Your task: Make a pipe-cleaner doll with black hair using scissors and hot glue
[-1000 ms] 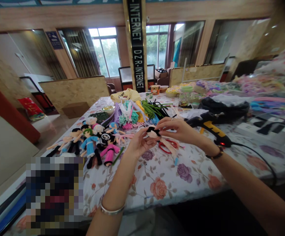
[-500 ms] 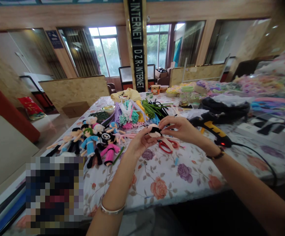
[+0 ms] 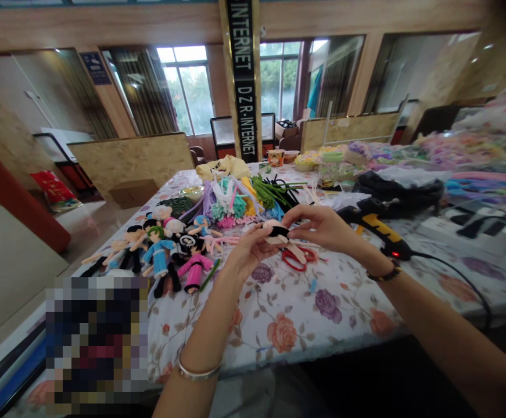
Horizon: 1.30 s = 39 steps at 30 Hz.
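Observation:
Both my hands hold a small pipe-cleaner doll (image 3: pixel 276 233) with a pale head and a black strip of hair, above the floral tablecloth (image 3: pixel 287 313). My left hand (image 3: pixel 247 251) cups the doll from below with curled fingers. My right hand (image 3: pixel 318 226) pinches the black hair at the doll's head from the right. The doll's pale legs hang down over red-handled scissors (image 3: pixel 297 259) lying on the cloth just beneath my hands.
Several finished dolls (image 3: pixel 165 255) lie in a row to the left. A heap of coloured pipe cleaners (image 3: pixel 244 200) sits behind my hands. A black and yellow glue gun (image 3: pixel 377 229) with a lit red light and cable lies at right. More craft bundles crowd the far right.
The doll has been turned slightly in my fingers and my hands have lifted a little away from me; the black hair strip now sits lower across the head.

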Tool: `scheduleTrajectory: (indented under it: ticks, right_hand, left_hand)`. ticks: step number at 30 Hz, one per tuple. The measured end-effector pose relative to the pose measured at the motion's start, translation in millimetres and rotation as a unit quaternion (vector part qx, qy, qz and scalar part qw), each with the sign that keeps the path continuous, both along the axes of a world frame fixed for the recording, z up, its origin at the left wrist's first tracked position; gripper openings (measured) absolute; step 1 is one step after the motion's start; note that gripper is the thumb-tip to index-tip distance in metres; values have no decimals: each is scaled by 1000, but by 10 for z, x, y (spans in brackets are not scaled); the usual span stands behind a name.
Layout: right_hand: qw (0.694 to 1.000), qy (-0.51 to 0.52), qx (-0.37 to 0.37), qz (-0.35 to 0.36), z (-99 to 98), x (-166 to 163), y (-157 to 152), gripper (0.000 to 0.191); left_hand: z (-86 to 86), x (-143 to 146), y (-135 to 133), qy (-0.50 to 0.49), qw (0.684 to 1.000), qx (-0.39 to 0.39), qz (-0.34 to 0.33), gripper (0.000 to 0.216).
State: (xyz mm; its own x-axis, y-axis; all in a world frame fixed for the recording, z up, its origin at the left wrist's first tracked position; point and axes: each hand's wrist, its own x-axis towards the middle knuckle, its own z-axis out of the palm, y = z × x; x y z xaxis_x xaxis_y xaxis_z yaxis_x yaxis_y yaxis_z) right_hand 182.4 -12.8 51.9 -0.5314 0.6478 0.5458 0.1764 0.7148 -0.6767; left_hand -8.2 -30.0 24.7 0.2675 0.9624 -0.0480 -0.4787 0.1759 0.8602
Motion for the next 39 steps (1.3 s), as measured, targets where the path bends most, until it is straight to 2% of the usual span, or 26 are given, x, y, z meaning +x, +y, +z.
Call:
scheduleTrajectory:
  ticks: [5, 10, 14, 19, 22, 25, 31, 39]
  right_hand:
    - [1000, 9, -18, -3, -5, -1, 8, 24]
    - [999, 39, -20, 12, -13, 10, 51, 21]
    - [998, 61, -8, -21, -10, -5, 49, 18]
    - [991, 34, 91, -91, 0, -67, -23, 16]
    - [971, 18, 178, -156, 3, -113, -80, 11]
    - [956, 11, 235, -177, -5, -149, -121, 8]
    - [939, -8, 286, -191, -42, -171, -143, 11]
    - [912, -39, 348, -215, -61, -166, -149, 11]
  left_hand:
    - [4, 17, -1, 11, 1000, 18, 16, 28]
    - [12, 43, -18, -19, 999, 28, 41, 39]
    - [28, 73, -32, -36, 996, 63, 58, 40]
    - [40, 106, -44, -42, 990, 96, 92, 38]
    - [42, 118, -53, -33, 986, 117, 114, 39]
    - [45, 128, -65, -17, 981, 135, 137, 40]
    - [40, 142, -81, 1, 974, 152, 165, 39]
    - [43, 142, -82, -8, 973, 171, 158, 42]
